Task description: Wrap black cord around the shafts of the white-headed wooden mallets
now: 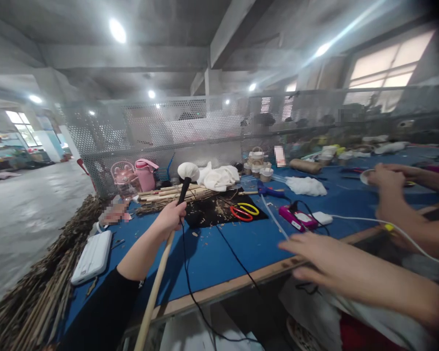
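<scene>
My left hand (171,218) is wrapped around a long pale wooden stick (154,295), held slanting over the table's front edge. Black wrapping (184,190) covers the stick's upper part, and a rounded white head (188,171) tops it. A thin black cord (186,275) hangs down beside the stick. Farther right, my right hand (310,253) is stretched out above the table edge with its fingers apart, somewhat blurred. Its fingertips are near the lower end of a clear strip (274,217); whether they touch is unclear. Scissors with red and yellow handles (244,211) lie on a dark cloth (201,214).
On the blue table (212,263) are a blue glue gun (270,191), a purple device (296,218), a white power bank (92,257) and white cloth (219,176). Dried stalks (40,292) lie along the left. A co-worker's hands (386,178) work at the right.
</scene>
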Tool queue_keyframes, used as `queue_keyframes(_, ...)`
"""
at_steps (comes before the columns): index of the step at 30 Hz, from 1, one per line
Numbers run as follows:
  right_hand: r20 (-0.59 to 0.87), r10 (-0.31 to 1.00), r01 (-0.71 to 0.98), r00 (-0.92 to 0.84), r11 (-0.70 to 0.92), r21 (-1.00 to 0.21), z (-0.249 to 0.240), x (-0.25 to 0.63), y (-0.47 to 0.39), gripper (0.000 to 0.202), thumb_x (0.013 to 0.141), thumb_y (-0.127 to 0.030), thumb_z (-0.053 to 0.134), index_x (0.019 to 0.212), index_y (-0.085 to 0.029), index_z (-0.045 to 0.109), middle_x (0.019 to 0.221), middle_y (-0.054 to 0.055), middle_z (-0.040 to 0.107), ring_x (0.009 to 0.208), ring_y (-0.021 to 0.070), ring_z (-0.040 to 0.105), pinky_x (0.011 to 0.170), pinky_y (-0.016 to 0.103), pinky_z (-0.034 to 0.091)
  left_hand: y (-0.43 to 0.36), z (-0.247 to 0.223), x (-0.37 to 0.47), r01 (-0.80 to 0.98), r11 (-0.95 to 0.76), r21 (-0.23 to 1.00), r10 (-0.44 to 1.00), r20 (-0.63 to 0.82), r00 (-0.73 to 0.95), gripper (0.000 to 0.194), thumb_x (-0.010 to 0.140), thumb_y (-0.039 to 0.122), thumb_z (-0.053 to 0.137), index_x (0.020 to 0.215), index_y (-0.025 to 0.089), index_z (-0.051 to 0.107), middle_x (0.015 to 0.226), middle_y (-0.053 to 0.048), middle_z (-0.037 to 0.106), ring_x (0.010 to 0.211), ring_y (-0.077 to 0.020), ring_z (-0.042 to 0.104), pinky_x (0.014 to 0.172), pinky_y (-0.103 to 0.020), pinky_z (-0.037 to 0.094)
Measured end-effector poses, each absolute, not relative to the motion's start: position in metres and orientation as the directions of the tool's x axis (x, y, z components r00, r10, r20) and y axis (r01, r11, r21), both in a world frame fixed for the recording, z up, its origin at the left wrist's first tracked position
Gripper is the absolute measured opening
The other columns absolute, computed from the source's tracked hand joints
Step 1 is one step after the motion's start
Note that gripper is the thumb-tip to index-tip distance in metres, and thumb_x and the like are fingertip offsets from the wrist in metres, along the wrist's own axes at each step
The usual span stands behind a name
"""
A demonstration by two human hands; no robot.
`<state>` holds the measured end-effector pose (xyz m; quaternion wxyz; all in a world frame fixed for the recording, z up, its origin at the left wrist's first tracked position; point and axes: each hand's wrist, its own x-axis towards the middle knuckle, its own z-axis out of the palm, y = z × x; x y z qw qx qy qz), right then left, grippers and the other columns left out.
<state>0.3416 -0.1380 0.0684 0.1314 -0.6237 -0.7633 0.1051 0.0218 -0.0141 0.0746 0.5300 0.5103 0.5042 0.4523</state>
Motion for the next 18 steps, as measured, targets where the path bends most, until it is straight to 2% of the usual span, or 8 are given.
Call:
queue_keyframes(2,0.024,0.972,0.935,-0.232,0.23,-0.269,0.067,0.324,-0.106,0.024,0.072,-0.041,0.056,0.092,-0.029,0.064,0.097,0.012,0.064,0.093,0.027,0.059,0.079,0.037,0.042,-0.012,0.076,0.025,0.052,0.077,0.996,0.992,-0.082,0.096,0.023,0.075,0.033,0.058,0.071,0.019,0.04,0.052,0.007,0.035,0.036,-0.0024,0.03,0.033,-0.014,0.014)
queue_keyframes(5,-0.102,0.981,0.983,-0.167,0.157,-0.097,0.05,0.29,-0.09,0.014,0.075,-0.033,0.054,0.078,-0.022,0.063,0.081,0.015,0.066,0.079,0.0285,0.063,0.066,0.035,0.042,-0.009,0.074,0.027,0.02,0.074,0.997,0.991,-0.076,0.111,0.023,0.075,0.033,0.058,0.071,0.019,0.04,0.053,0.007,0.035,0.036,-0.0021,0.029,0.034,-0.013,0.014)
queue_keyframes(7,-0.13,0.963,0.967,-0.237,0.221,-0.123,0.042,0.268,-0.098,0.013,0.075,-0.028,0.054,0.081,-0.021,0.063,0.081,0.015,0.066,0.079,0.0275,0.063,0.064,0.034,0.041,-0.008,0.07,0.026,-0.024,0.075,0.997,0.99,-0.071,0.121,0.023,0.075,0.033,0.057,0.071,0.019,0.039,0.054,0.007,0.034,0.036,-0.0022,0.029,0.034,-0.013,0.013)
queue_keyframes(9,-0.181,0.859,0.853,-0.479,0.408,-0.325,0.043,0.251,-0.105,0.014,0.074,-0.028,0.056,0.084,-0.021,0.063,0.079,0.009,0.066,0.075,0.0231,0.062,0.061,0.03,0.041,-0.007,0.064,0.025,-0.059,0.088,0.994,0.988,-0.08,0.13,0.024,0.076,0.034,0.056,0.071,0.02,0.036,0.054,0.008,0.034,0.036,-0.0024,0.03,0.034,-0.013,0.013)
queue_keyframes(11,-0.207,0.688,0.643,-0.696,0.468,-0.606,0.05,0.238,-0.099,0.016,0.072,-0.03,0.059,0.084,-0.021,0.064,0.074,0.004,0.064,0.067,0.0177,0.059,0.058,0.026,0.04,-0.008,0.06,0.025,-0.066,0.108,0.992,0.986,-0.099,0.133,0.024,0.076,0.034,0.054,0.071,0.02,0.036,0.055,0.008,0.034,0.036,-0.0028,0.031,0.034,-0.013,0.013)
queue_keyframes(13,-0.109,0.668,0.447,-0.736,0.358,-0.819,0.057,0.222,-0.076,0.019,0.071,-0.032,0.061,0.085,-0.019,0.062,0.074,0.002,0.061,0.066,0.014,0.056,0.058,0.024,0.041,-0.009,0.056,0.025,-0.036,0.109,0.993,0.987,-0.104,0.122,0.023,0.075,0.033,0.054,0.07,0.02,0.036,0.053,0.007,0.035,0.036,-0.0032,0.031,0.033,-0.013,0.014)
queue_keyframes(15,0.059,0.792,0.251,-0.608,0.262,-0.932,0.057,0.201,-0.042,0.023,0.072,-0.031,0.06,0.092,-0.019,0.059,0.083,0.003,0.059,0.075,0.0133,0.056,0.067,0.025,0.043,-0.009,0.052,0.025,0.021,0.086,0.996,0.991,-0.088,0.102,0.021,0.075,0.033,0.053,0.07,0.019,0.038,0.051,0.007,0.036,0.036,-0.0037,0.031,0.033,-0.014,0.016)
queue_keyframes(18,-0.034,0.736,0.004,-0.676,-0.043,-0.999,0.045,0.163,0.004,0.042,0.061,-0.021,0.065,0.1,-0.022,0.051,0.087,0.001,0.056,0.077,0.0138,0.057,0.068,0.029,0.047,-0.006,0.044,0.025,0.092,0.049,0.995,0.997,-0.054,0.055,0.019,0.075,0.034,0.054,0.071,0.018,0.044,0.048,0.006,0.038,0.035,-0.0052,0.033,0.033,-0.017,0.02)
